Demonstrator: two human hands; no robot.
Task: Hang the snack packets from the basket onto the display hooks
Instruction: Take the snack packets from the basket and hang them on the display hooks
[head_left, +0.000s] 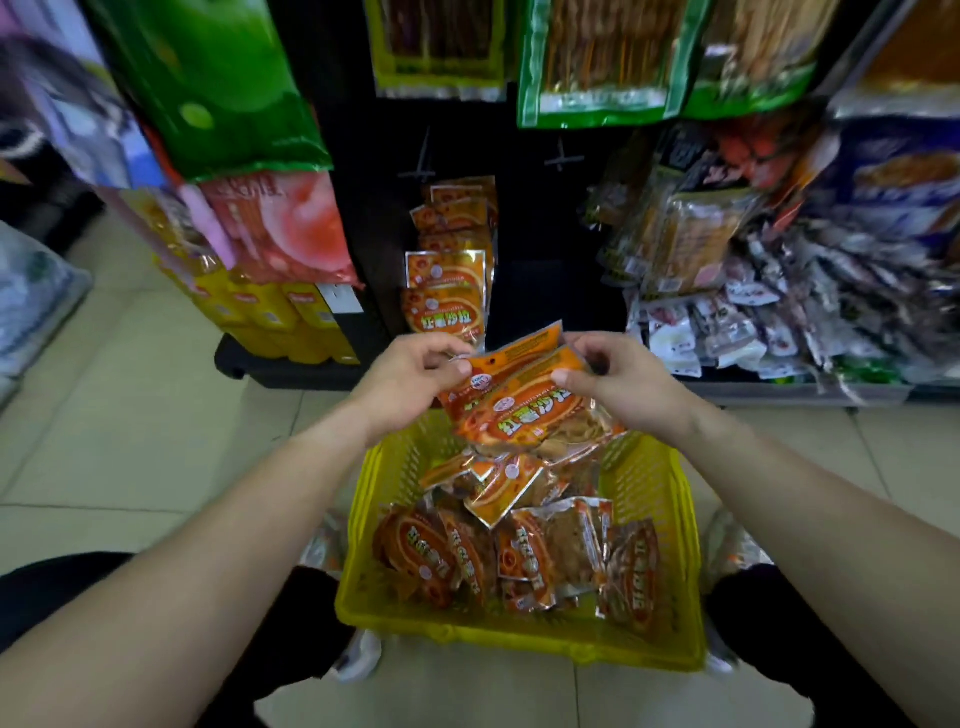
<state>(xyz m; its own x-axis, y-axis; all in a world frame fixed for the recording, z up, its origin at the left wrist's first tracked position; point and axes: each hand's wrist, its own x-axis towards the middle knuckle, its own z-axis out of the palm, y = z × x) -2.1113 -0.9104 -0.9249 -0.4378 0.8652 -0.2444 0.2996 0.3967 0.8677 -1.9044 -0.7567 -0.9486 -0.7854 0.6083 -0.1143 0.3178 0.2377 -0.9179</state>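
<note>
My left hand (410, 374) and my right hand (613, 384) both pinch the top edge of a small bunch of orange snack packets (524, 400), held above the far end of the yellow basket (519, 631). Several more orange packets (519, 545) lie loose in the basket on the floor. Straight ahead, a column of the same orange packets (449, 270) hangs on a hook of the black display panel. An empty hook (563, 158) sticks out to the right of that column.
Green and pink bags (228, 130) hang at the left, with yellow boxes (270, 322) under them. Skewer snack bags (597, 57) hang above. A shelf at the right holds many small packets (753, 322). My knees flank the basket on the tiled floor.
</note>
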